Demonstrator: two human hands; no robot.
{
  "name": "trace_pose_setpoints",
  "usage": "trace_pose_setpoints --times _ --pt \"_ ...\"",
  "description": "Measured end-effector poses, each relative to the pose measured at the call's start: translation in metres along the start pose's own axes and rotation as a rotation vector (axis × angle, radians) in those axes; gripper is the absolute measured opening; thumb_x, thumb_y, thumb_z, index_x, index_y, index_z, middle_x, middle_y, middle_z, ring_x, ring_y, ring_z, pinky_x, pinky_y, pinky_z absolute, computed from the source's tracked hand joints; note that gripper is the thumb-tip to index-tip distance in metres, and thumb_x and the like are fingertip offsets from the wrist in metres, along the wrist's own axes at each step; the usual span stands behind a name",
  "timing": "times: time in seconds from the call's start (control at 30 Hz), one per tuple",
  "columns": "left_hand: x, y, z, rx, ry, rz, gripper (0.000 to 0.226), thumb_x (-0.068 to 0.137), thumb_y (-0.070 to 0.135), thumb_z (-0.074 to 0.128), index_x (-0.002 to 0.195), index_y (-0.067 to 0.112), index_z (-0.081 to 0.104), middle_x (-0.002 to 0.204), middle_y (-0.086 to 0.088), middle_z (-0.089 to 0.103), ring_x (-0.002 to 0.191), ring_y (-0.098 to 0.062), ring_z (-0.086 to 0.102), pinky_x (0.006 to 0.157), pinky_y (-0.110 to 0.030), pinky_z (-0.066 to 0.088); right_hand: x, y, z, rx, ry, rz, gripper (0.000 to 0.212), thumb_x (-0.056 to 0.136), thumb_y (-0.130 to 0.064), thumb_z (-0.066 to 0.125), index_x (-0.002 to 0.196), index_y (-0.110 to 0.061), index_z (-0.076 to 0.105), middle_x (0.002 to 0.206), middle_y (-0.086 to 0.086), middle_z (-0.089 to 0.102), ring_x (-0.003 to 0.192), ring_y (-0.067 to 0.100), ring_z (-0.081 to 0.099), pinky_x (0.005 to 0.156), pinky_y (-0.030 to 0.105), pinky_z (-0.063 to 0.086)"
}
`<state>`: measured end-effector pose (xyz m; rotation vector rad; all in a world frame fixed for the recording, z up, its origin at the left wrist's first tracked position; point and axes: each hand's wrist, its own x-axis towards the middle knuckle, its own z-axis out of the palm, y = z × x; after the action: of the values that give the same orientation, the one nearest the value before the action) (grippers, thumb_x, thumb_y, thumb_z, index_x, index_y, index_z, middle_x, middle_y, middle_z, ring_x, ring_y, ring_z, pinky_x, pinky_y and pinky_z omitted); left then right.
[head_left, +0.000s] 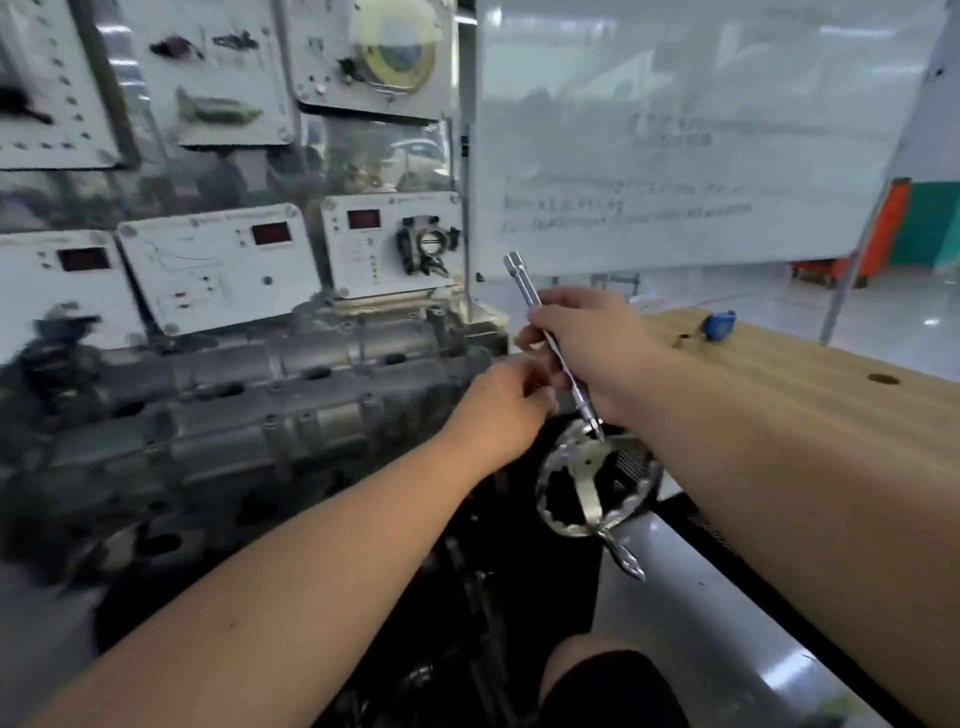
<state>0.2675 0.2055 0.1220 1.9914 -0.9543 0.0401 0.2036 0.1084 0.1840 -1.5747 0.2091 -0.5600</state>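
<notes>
Far left, on an upright board: white instrument panels (218, 265) with red displays, a throttle body (428, 244) mounted on the rightmost. Below them and nearer, a grey engine block (234, 395), blurred. Far right: a whiteboard (675, 130) with faint writing. To the right, a wooden bench (779, 374) bearing a blue tape measure (719, 325) at its far end, well apart from both hands. Near centre, low down, a chrome handwheel (582, 483) with a crank handle, directly under the wrench's lower tip; touching or not, cannot tell. At the bottom edge, a knee (597, 675) in black fabric.

Socket wrench (522, 280) at centre, between engine block and bench, tilted, socket end up and leaning far-left, thin end pointing down at the handwheel. Gripped mid-shaft by the right hand (587, 353), fingers wrapped round it, back of hand to the camera, forearm in from the near right. Left hand (498, 410) just left of the shaft's lower part, at the engine block's right end, fingers curled inward; holding anything or not, cannot tell. Left forearm in from the near left.
</notes>
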Motion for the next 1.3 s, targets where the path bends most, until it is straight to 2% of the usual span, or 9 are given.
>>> trace_pose_setpoints --times 0.13,0.27,0.37,0.43,0.7,0.77,0.87,0.97,1.3 --pt "0.007 0.044 0.094 0.169 -0.279 0.162 0.011 0.098 0.019 0.059 0.101 0.026 0.067 0.097 0.008 0.067 0.097 -0.016 0.062 0.08 -0.026 0.042 -0.028 -0.015 -0.108 -0.258 0.179 0.002 0.013 0.096 -0.005 0.055 0.092 -0.015 0.063 0.068 0.004 0.06 0.046 0.013 0.041 0.04 0.02 0.03" --pt "-0.012 0.114 0.206 0.214 -0.603 0.406 0.029 0.104 0.018 0.056 0.13 0.015 0.066 0.124 -0.002 0.069 0.116 -0.02 0.064 0.099 -0.03 0.048 -0.086 -0.018 -0.235 -0.527 0.431 0.135 0.017 0.096 -0.006 0.055 0.11 -0.007 0.066 0.067 0.004 0.062 0.045 0.013 0.043 0.04 0.02 0.032" --pt "-0.037 0.163 0.281 0.257 -0.804 0.596 0.043 0.103 0.009 0.05 0.143 0.024 0.056 0.134 0.0 0.064 0.107 -0.016 0.065 0.09 -0.032 0.054 -0.139 -0.017 -0.314 -0.62 0.591 0.255 0.019 0.097 -0.006 0.055 0.112 -0.009 0.067 0.07 0.005 0.063 0.049 0.016 0.045 0.045 0.023 0.035" --pt "-0.054 0.188 0.322 0.32 -0.844 0.741 0.056 0.099 0.005 0.05 0.148 0.032 0.049 0.137 0.003 0.058 0.102 -0.018 0.061 0.082 -0.033 0.053 -0.167 -0.015 -0.355 -0.621 0.689 0.313 0.019 0.098 -0.008 0.055 0.114 -0.013 0.064 0.073 0.006 0.065 0.052 0.017 0.046 0.047 0.024 0.035" --pt "-0.086 0.24 0.406 0.45 -0.873 1.003 0.059 0.104 0.016 0.044 0.153 0.047 0.032 0.166 0.006 0.026 0.144 -0.028 0.037 0.109 -0.048 0.041 -0.208 -0.002 -0.417 -0.632 0.807 0.337 0.016 0.096 -0.007 0.056 0.106 -0.015 0.065 0.069 0.004 0.065 0.042 0.012 0.044 0.041 0.02 0.035" --pt "-0.084 0.245 0.405 0.525 -0.875 1.077 0.045 0.107 0.026 0.045 0.149 0.043 0.043 0.159 0.002 0.035 0.137 -0.028 0.042 0.105 -0.047 0.044 -0.209 0.005 -0.421 -0.625 0.796 0.342 0.017 0.096 -0.006 0.056 0.108 -0.013 0.066 0.071 0.005 0.066 0.044 0.013 0.046 0.041 0.021 0.036" --pt "-0.077 0.248 0.398 0.606 -0.756 1.187 0.021 0.106 0.029 0.051 0.123 0.026 0.063 0.101 0.003 0.053 0.095 -0.018 0.054 0.081 -0.037 0.052 -0.207 0.014 -0.422 -0.654 0.763 0.356 0.015 0.095 -0.007 0.057 0.104 -0.015 0.067 0.071 0.004 0.067 0.046 0.012 0.048 0.041 0.023 0.038" --pt "-0.067 0.247 0.391 0.636 -0.762 1.009 0.016 0.106 0.03 0.05 0.11 0.02 0.062 0.087 0.003 0.055 0.076 -0.015 0.053 0.074 -0.035 0.052 -0.202 0.018 -0.421 -0.64 0.752 0.363 0.014 0.096 -0.008 0.057 0.102 -0.016 0.066 0.072 0.004 0.067 0.047 0.013 0.048 0.042 0.024 0.038" --pt "-0.086 0.254 0.401 0.02 -0.893 0.423 0.019 0.101 0.033 0.064 0.11 0.016 0.066 0.091 0.0 0.073 0.085 -0.016 0.07 0.083 -0.032 0.059 -0.19 0.018 -0.407 -0.612 0.762 0.372 0.02 0.097 -0.006 0.055 0.114 -0.009 0.066 0.076 0.007 0.067 0.05 0.014 0.049 0.041 0.022 0.039"
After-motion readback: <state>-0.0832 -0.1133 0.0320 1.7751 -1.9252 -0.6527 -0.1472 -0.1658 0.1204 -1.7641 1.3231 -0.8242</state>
